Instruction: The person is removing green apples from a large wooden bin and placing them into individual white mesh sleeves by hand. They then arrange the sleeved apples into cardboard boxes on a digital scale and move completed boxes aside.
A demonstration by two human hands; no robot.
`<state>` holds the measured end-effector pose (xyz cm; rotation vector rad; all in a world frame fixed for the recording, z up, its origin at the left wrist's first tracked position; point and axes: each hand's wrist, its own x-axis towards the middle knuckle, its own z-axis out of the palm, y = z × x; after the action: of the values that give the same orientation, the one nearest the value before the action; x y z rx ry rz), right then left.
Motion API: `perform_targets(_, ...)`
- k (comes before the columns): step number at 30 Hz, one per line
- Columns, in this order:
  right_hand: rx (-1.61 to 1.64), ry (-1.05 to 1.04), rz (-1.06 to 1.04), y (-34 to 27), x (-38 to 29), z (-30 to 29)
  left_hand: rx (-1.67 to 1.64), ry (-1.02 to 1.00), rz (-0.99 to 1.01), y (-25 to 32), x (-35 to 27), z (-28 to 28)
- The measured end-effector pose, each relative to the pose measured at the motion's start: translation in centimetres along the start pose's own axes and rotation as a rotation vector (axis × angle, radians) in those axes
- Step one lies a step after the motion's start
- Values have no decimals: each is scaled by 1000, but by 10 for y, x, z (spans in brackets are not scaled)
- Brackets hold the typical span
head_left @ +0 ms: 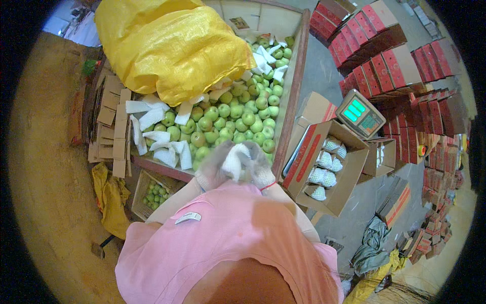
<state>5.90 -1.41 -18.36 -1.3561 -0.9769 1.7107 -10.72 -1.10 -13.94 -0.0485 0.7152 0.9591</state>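
Both of my hands wear pale gloves and are close together at the near edge of a bin of green apples (pixel 248 118). My left hand (pixel 212 167) and my right hand (pixel 258 161) grip a white foam net sleeve (pixel 236 159) between them; motion blur hides whether an apple is inside. More white foam sleeves (pixel 153 112) lie on the apples, and a big yellow woven sack (pixel 174 49) covers the far left part. Right of the bin, an open cardboard box (pixel 347 184) holds several sleeved fruits (pixel 325 161).
A digital scale display (pixel 360 114) stands behind the open box. Stacked red cartons (pixel 379 72) fill the right side. Flattened cardboard (pixel 119 133) leans left of the bin, whose wooden rim (pixel 298 76) rises at the right. A basket of apples (pixel 142 190) sits low at left.
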Motion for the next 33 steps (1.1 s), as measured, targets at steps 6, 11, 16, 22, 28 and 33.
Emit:
perform_targets(6, -625, 107, -301, -11, 5, 7, 410, -18, -55, 3, -7, 2)
perform_targets(11, -657, 169, -367, 1, 12, 8, 518, 39, 5, 4, 9, -15)
perform_targets(16, -272, 96, -45, -15, 16, 19, 653, 112, -60, 23, 25, -22)
perform_targets(22, -1172, -364, -422, 55, 61, 16, 384, -42, -99, 41, 30, -20)
perform_targets(28, -915, -274, -198, 51, 68, 24, 90, 89, 152, 59, 57, -58)
perform_targets(33, -623, 14, 201, 49, 121, 19, 34, 238, 215, 63, 89, -60)
